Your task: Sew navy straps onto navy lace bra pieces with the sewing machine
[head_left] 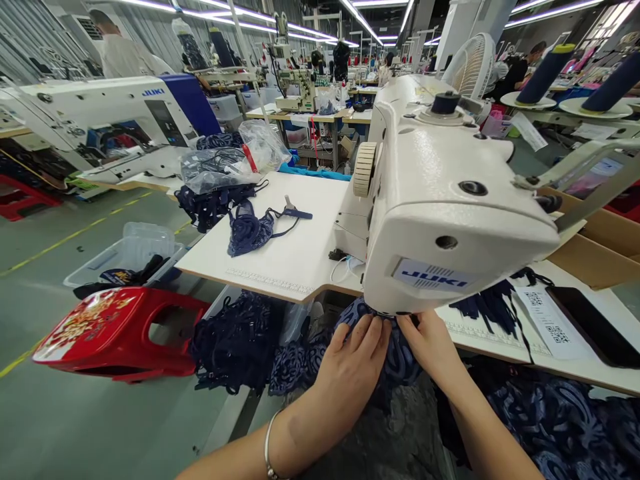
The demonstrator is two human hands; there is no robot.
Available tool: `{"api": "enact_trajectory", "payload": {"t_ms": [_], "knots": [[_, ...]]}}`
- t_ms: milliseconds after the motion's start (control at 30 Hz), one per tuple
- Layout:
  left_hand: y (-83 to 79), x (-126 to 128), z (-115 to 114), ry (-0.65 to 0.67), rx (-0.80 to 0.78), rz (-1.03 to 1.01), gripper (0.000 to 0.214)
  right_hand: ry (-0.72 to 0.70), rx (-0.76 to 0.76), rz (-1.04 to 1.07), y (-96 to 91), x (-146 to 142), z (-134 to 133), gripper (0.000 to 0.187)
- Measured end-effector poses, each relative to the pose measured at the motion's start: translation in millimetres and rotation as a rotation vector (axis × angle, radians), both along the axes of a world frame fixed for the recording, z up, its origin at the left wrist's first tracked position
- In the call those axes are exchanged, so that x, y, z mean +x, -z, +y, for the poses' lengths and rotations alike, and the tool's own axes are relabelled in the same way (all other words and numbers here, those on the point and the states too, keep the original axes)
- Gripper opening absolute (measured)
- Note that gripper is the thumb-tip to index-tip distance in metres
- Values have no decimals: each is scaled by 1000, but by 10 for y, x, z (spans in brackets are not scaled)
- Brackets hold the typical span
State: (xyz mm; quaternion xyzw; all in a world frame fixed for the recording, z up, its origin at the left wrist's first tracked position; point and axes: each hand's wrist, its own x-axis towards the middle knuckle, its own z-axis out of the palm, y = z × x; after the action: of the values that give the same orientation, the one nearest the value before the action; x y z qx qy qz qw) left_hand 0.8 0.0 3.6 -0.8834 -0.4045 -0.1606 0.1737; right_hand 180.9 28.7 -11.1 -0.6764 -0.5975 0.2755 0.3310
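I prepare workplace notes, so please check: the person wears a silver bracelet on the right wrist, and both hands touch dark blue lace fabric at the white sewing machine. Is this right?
Not quite: the head view shows the silver bracelet on the left wrist. The left hand and right hand do touch lace fabric at the sewing machine.

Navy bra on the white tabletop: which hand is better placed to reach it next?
Probably the left hand: it is nearer the navy bra, which lies to its left. The right hand sits farther off. Both touch navy lace by the sewing machine, so either may need to let go.
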Motion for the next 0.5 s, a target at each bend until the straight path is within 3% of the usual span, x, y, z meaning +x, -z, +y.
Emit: {"api": "enact_trajectory", "payload": {"t_ms": [267, 500], "knots": [[14, -23, -30, -31, 41, -8, 38, 65, 19, 114, 131, 35, -9, 35], [12, -92, -26, -13, 63, 2, 38, 205, 5, 468, 591, 96, 6, 46]]}}
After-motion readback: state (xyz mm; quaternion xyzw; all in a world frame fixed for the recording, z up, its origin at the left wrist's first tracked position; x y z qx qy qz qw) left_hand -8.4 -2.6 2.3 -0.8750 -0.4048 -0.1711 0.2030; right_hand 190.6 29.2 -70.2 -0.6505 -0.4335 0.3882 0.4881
